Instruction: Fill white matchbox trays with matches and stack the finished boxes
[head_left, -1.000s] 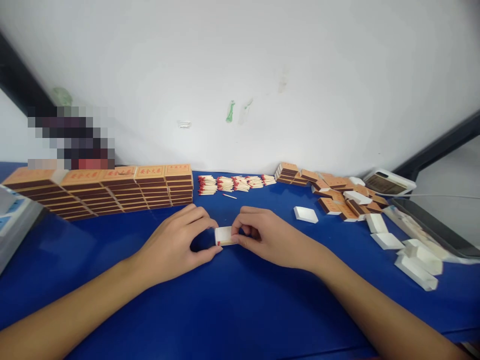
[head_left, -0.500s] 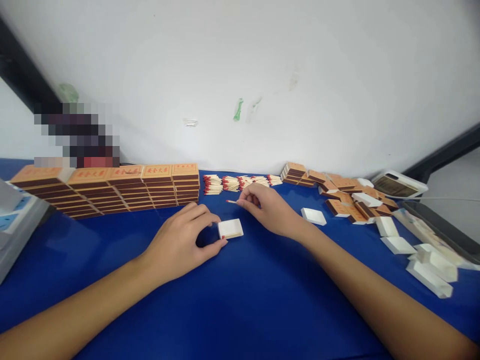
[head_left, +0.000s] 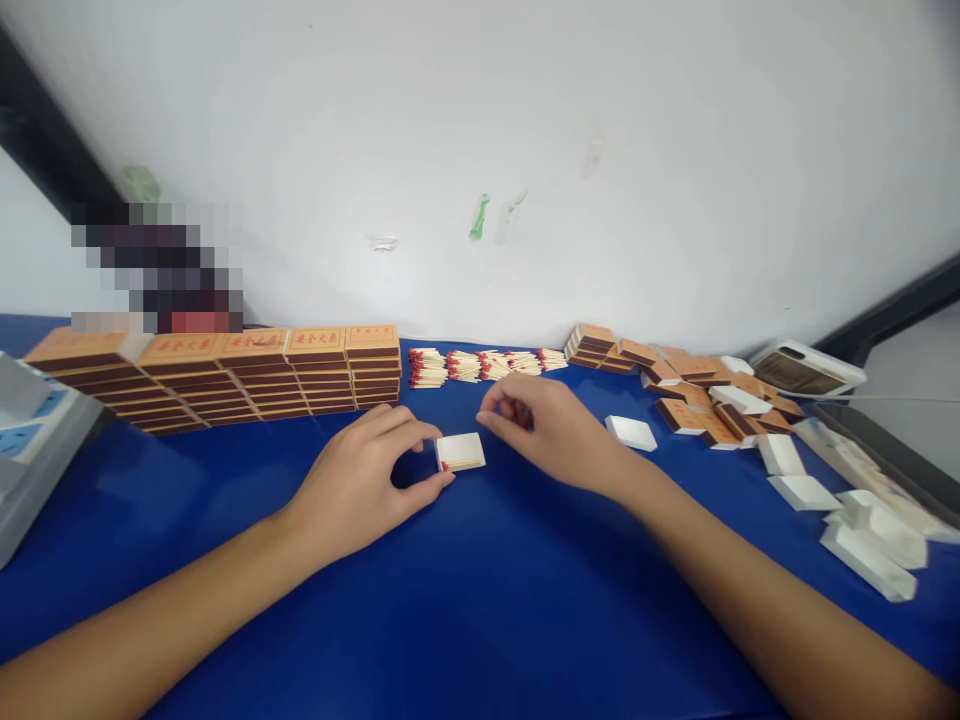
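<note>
A small white matchbox tray (head_left: 462,449) lies on the blue table with a few red-tipped matches (head_left: 463,464) along its near side. My left hand (head_left: 367,470) grips the tray's left end between thumb and fingers. Just to the right of the tray hovers my right hand (head_left: 544,428), its fingers curled in and the thumb close to the index fingertip; no match shows between them. Behind it, small piles of matches (head_left: 463,367) lie in a row by the wall.
Stacked orange matchboxes (head_left: 322,345) form a block at the left. Loose matchboxes (head_left: 686,400) and white trays (head_left: 870,560) lie scattered at the right, with one tray (head_left: 631,433) nearer my right hand. A power strip (head_left: 45,450) sits at the left edge.
The match that my right hand held is out of its fingers, and the tray now shows more matches. My right hand has shifted slightly right and down; my left hand still holds the tray.
</note>
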